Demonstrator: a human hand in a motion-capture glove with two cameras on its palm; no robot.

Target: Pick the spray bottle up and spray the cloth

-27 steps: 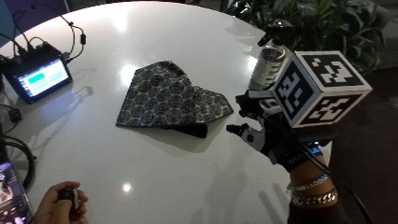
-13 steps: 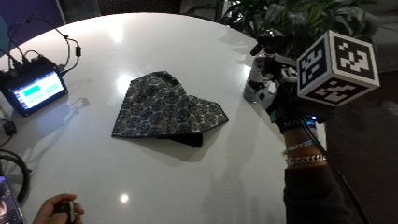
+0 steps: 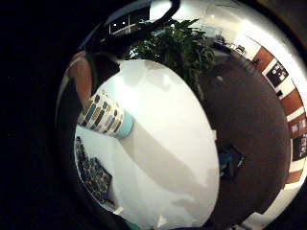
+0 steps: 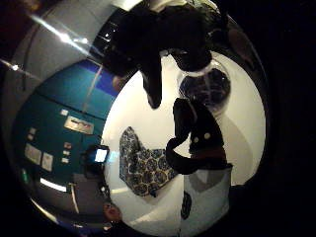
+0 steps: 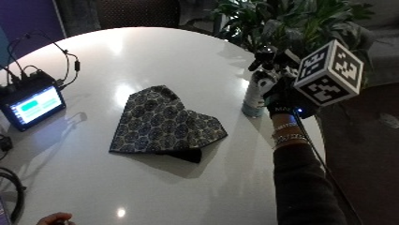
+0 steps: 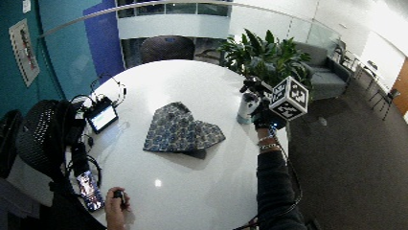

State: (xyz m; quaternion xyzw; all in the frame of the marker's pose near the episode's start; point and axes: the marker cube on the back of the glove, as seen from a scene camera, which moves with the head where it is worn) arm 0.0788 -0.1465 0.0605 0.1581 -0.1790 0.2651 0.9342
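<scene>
Right hand (image 5: 285,99): gloved, fingers wrapped round spray bottle (image 5: 257,91)
Bottle: upright, base on white desk (image 5: 187,61) nr edge
Cloth (image 5: 163,125): folded, flat mid-desk, apart from bottle

You will find no word, brand, number or sign that can be read. The spray bottle (image 5: 255,96) carries a printed band of coloured blocks (image 3: 103,116), with no lettering to make out. The cloth (image 5: 163,124) bears a repeating medallion print only. The small monitor (image 5: 32,105) beside it shows a lit screen whose content is too small to read.
</scene>
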